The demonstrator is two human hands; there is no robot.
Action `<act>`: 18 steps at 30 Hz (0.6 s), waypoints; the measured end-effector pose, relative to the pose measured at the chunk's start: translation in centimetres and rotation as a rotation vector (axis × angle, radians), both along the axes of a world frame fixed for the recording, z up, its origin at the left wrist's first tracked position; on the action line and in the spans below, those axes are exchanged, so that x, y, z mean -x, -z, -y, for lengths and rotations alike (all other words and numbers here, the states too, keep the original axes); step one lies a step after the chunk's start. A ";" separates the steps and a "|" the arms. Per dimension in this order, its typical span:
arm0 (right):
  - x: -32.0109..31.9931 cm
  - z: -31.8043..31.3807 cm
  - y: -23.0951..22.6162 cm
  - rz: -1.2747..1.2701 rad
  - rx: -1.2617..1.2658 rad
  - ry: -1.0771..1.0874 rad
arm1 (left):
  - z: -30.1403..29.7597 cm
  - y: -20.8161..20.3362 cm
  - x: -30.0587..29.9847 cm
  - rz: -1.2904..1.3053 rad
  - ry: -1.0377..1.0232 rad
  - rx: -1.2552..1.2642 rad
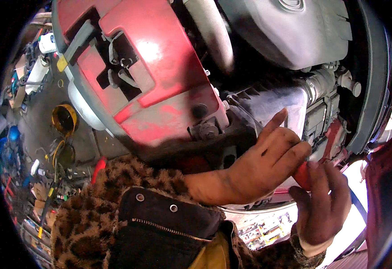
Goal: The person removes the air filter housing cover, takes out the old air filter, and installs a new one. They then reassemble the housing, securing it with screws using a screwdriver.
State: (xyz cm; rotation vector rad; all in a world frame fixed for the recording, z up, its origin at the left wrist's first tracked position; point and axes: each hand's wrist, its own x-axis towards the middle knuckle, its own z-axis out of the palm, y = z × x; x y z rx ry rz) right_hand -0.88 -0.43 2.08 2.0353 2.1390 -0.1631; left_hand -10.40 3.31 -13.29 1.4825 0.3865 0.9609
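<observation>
Over the front edge of an open engine bay, my hands meet at a small red object [301,176], mostly covered by fingers, so its kind cannot be made out. My left hand [261,168] comes in from the left, its fingers curled toward the red object and one finger raised. From the lower right, my right hand [323,201] pinches the same object between thumb and fingers. Just beyond my left hand lies a black engine housing [285,105] with a ribbed hose [318,86] at its side.
A red painted body panel [160,67] with cut-outs fills the upper left. A grey engine cover [303,33] sits at the top right, near a thick pipe [211,36]. On the floor at left are a yellow-rimmed round container [64,120], a red-handled item [99,169] and scattered tools.
</observation>
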 end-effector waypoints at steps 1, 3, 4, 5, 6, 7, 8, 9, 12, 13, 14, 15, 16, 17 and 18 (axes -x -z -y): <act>0.2 0.3 0.0 0.015 0.015 0.039 | 0.1 0.0 -0.1 0.007 0.000 0.010; 0.7 0.8 0.2 0.041 0.046 0.110 | 0.0 0.1 -0.1 0.000 0.004 0.000; 1.0 0.6 -0.2 0.057 0.130 0.218 | -0.1 0.2 -0.1 -0.001 0.007 -0.007; 1.3 0.4 -0.5 0.073 0.213 0.326 | -0.1 0.1 0.0 0.002 0.011 -0.011; 1.4 0.1 -0.6 0.048 0.200 0.320 | -0.1 0.1 0.0 0.005 0.014 -0.015; 1.2 -0.1 -0.5 0.023 0.151 0.283 | -0.2 0.0 0.1 0.003 0.015 -0.022; 1.1 -0.4 -0.3 -0.003 0.102 0.245 | -0.2 0.0 0.1 0.004 0.011 -0.014; 1.1 -0.5 -0.3 -0.004 0.093 0.224 | -0.1 -0.1 0.1 0.006 0.008 -0.006; 2.0 -0.8 -0.4 0.054 0.158 0.289 | 0.0 -0.1 -0.1 0.004 -0.003 -0.009; 1.8 -0.5 -0.4 0.062 0.147 0.305 | -0.1 -0.1 -0.1 0.005 -0.006 -0.018; 1.6 -0.2 -0.3 0.068 0.136 0.319 | -0.1 -0.1 -0.1 0.003 -0.002 -0.022; 1.4 0.0 -0.2 0.071 0.130 0.332 | -0.2 0.0 0.1 0.002 0.002 -0.027; 1.3 -0.1 -0.4 0.059 0.143 0.325 | -0.4 0.1 0.1 0.000 0.003 -0.033; 1.1 -0.2 -0.5 0.047 0.155 0.317 | -0.3 0.1 0.0 0.009 0.009 -0.013; 0.5 -0.6 -0.2 0.022 0.043 0.176 | -0.3 0.1 0.0 0.018 0.014 0.007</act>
